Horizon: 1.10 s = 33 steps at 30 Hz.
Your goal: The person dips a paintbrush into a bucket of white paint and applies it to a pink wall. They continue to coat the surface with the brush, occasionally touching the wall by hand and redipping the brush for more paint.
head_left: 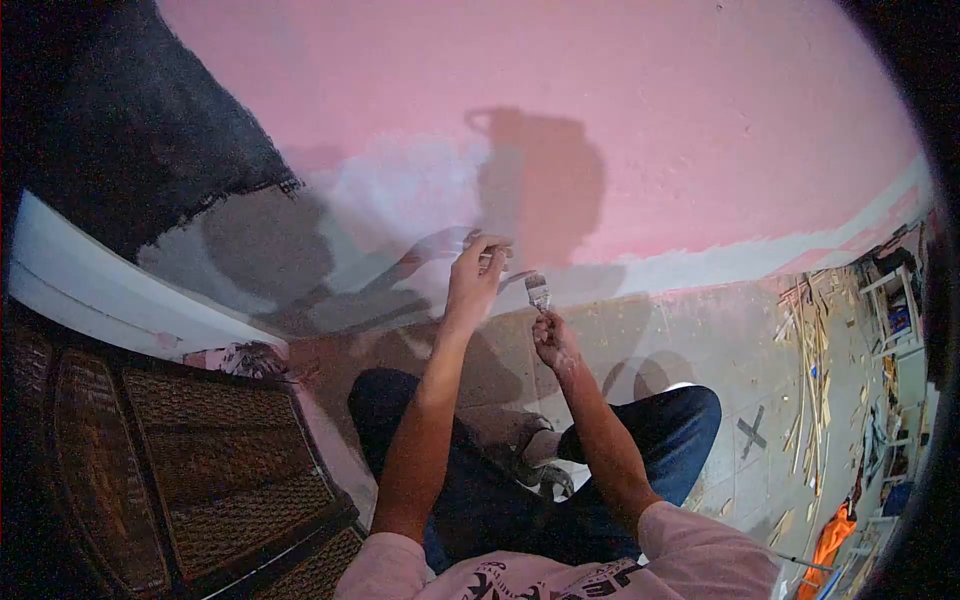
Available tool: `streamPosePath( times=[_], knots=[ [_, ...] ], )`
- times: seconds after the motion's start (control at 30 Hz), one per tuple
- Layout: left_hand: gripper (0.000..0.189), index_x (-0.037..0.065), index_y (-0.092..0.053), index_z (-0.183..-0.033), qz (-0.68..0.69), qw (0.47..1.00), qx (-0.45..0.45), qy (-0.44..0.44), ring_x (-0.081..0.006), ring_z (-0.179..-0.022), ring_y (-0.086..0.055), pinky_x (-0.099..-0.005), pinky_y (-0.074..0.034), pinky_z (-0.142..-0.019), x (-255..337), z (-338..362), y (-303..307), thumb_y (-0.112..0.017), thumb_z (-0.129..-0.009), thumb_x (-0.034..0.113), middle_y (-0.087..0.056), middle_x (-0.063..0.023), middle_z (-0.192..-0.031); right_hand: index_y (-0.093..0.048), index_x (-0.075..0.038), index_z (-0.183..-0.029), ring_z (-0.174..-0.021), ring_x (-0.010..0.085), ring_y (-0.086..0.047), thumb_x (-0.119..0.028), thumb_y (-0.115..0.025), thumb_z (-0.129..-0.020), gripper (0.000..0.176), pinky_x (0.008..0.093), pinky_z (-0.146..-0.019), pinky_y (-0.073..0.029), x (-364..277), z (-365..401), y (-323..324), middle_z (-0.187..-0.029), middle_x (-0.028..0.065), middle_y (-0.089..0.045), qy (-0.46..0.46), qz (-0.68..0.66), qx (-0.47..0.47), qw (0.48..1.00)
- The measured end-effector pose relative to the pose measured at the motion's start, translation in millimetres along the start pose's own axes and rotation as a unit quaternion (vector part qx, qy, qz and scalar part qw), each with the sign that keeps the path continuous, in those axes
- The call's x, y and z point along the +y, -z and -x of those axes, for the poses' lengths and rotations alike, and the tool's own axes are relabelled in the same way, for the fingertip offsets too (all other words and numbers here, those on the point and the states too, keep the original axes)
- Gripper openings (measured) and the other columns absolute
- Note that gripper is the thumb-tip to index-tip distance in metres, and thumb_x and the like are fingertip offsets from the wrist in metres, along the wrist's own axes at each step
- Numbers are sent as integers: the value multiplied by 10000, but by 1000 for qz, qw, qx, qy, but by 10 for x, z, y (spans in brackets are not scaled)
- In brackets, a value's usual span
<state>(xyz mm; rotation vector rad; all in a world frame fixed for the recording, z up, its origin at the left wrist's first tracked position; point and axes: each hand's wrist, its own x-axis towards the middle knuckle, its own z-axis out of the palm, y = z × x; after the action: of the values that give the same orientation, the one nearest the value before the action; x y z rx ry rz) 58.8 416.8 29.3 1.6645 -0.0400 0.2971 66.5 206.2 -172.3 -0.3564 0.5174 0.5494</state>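
Pale bristles of the paintbrush point up at the foot of the pink wall, its handle clasped in the right hand. Just beside it, the left hand rests curled against a whitish patch (whether it holds anything, I cannot tell). Wood scraps litter the floor farther right.

Two hands are up at mid-frame, the left hand and the right hand. One paintbrush, just the one, sits in the right. Below them are two knees in blue jeans, with one shoe showing between. Lower left, three woven panels are in view. There's one black patch at upper left and one black cross at right. One orange item lies lower right. The wood scraps at the right edge are too many to count.
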Motion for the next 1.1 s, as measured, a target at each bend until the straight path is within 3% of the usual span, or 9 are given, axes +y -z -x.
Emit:
streamPosePath(
  times=[0.17, 0.27, 0.4, 0.5, 0.6, 0.7, 0.73, 0.97, 1.1],
  knots=[
    [204, 9, -660, -1193, -18, 1000, -4, 8, -180, -928, -700, -315, -566, -824, -53, 2, 72, -566, -1044, 110, -727, -109, -1066, -525, -72, -883, -549, 95, -406, -145, -535, -1031, 166, 224, -442, -335, 87, -352, 8, -690, -13, -447, 22, -25, 10, 999],
    [205, 6, -660, -1194, -15, 1000, 6, 18, -175, -929, -698, -315, -566, -834, -19, 26, 117, -564, -1038, 97, -725, -110, -1074, -521, -95, -879, -549, 81, -396, -199, -546, -1042, 195, 213, -430, -327, 62, -137, -196, -691, -31, -438, -22, -24, -78, 996],
    [207, 11, -664, -1195, -12, 1000, 15, 10, -165, -920, -693, -308, -559, -831, -129, 20, 157, -565, -1037, 102, -728, -105, -1075, -548, -115, -879, -465, 94, -393, -332, -523, -1064, 286, 246, -402, -297, 313, 392, -296, -612, -42, -422, 50, 81, 8, 995],
    [201, 13, -670, -1183, -22, 1000, 8, -5, -162, -921, -692, -306, -551, -837, -91, 14, 158, -566, -1037, 104, -730, -97, -1075, -538, -128, -853, -443, 89, -369, -336, -508, -1073, 304, 239, -393, -292, 303, 17, -9, -606, -48, -421, 10, -4, 67, 998],
    [200, 23, -670, -1169, -29, 999, 10, 20, -192, -941, -710, -336, -553, -840, -1, 49, 132, -581, -1022, 125, -733, -112, -1033, -521, -137, -842, -447, 78, -366, -326, -493, -1084, 308, 233, -388, -281, 196, -201, -309, -616, -52, -418, 40, 9, 27, 999],
    [191, 15, -673, -1171, -45, 999, 9, -17, -165, -915, -694, -309, -540, -858, -47, 53, 157, -573, -1034, 105, -730, -89, -1047, -504, -140, -849, -474, 70, -380, -300, -480, -1092, 292, 234, -391, -290, 170, 314, -874, -624, -54, -405, 61, 9, -94, 994],
    [190, 14, -672, -1169, -41, 999, 12, -5, -166, -915, -694, -311, -544, -853, -64, 47, 143, -573, -1037, 108, -728, -91, -1044, -520, -127, -909, -481, 68, -380, -289, -485, -1093, 247, 235, -389, -299, 243, 404, -837, -648, -55, -406, 125, 66, -67, 988],
    [183, -1, -657, -1149, -31, 999, 8, -10, -173, -898, -698, -316, -573, -813, -36, 6, 91, -566, -1047, 120, -719, -98, -1033, -512, -86, -968, -542, 75, -350, -209, -501, -1078, 165, 207, -421, -285, 382, 230, -354, -710, -25, -419, 64, 17, 63, 996],
    [169, 28, -670, -1126, -53, 997, 37, -41, -231, -885, -712, -363, -554, -817, -136, -12, 127, -572, -1026, 121, -733, -136, -973, -539, -137, -996, -468, 76, -369, -314, -517, -1079, 197, 235, -399, -319, 183, 264, -1061, -669, -53, -441, 108, 83, -45, 990]
  ],
)
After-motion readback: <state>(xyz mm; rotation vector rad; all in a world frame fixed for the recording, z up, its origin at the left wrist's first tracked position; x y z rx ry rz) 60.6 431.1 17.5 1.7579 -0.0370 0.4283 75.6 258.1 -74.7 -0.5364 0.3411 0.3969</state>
